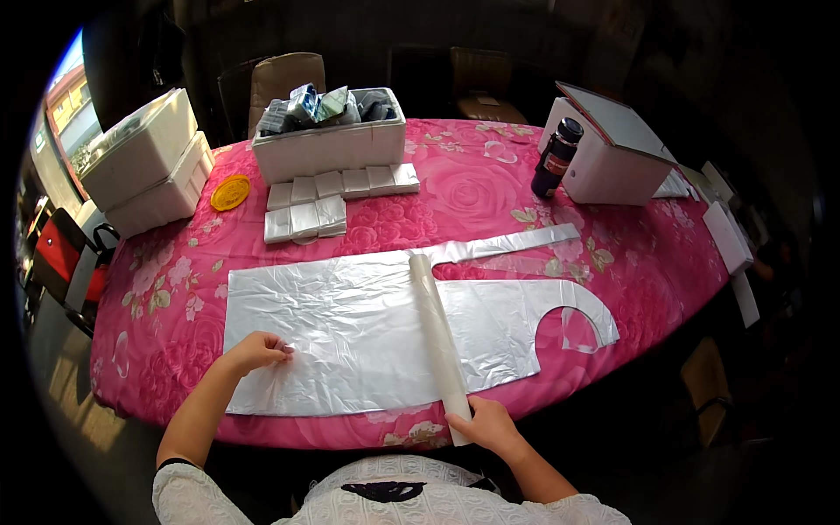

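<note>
Plenty of free room on the pink floral-clothed bench (647, 241), left and right of the flat silvery plastic sheet (341, 324); near margin slim. Long translucent white roll (437, 324) crosses it, near end grasped by right grip (490, 426). Left grip (258, 350) pinched over sheet's near-left; can't tell if plastic's caught.

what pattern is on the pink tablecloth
The pink tablecloth shows roses and other flowers with leaves, seen in the head view.
</note>
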Motion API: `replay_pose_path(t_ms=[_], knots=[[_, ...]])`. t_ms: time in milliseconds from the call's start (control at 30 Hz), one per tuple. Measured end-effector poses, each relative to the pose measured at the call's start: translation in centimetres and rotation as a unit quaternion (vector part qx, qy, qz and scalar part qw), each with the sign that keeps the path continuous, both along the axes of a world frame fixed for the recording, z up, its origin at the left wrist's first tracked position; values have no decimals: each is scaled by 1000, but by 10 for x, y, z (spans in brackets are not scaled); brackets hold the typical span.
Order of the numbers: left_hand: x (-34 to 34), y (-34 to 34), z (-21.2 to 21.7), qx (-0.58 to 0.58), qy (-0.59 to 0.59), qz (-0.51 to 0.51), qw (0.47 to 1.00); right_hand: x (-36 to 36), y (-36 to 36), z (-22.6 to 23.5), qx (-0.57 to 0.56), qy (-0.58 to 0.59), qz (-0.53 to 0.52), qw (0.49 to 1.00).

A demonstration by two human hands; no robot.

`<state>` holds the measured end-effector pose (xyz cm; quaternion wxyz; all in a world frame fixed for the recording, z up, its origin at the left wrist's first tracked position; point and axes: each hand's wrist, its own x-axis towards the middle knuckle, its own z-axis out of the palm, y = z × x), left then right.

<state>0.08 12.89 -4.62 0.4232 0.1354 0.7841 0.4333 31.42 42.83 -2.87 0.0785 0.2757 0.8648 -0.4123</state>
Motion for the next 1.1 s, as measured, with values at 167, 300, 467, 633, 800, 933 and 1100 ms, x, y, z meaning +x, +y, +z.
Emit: replay_pose_path(t_ms=[167,300,467,633,800,933,1100], knots=[[0,-11,3,-25,90,-3,996,-3,-3,-5,33,12,-6,999],[-1,-34,13,-35,93,-9,995,-2,-7,-7,41,9,0,999],[21,-22,36,-244,499,-136,820,1,-6,-8,32,31,3,999],[88,97,26,96,519,-98,844,-2,-7,-8,28,16,14,999],[123,189,-15,176,480,-53,858,0,-7,-8,18,39,8,999],[125,208,-41,117,493,-103,856,-2,-11,-7,54,0,-1,999],[119,204,-50,17,535,-199,821,-1,-11,-10,40,-12,-7,999]])
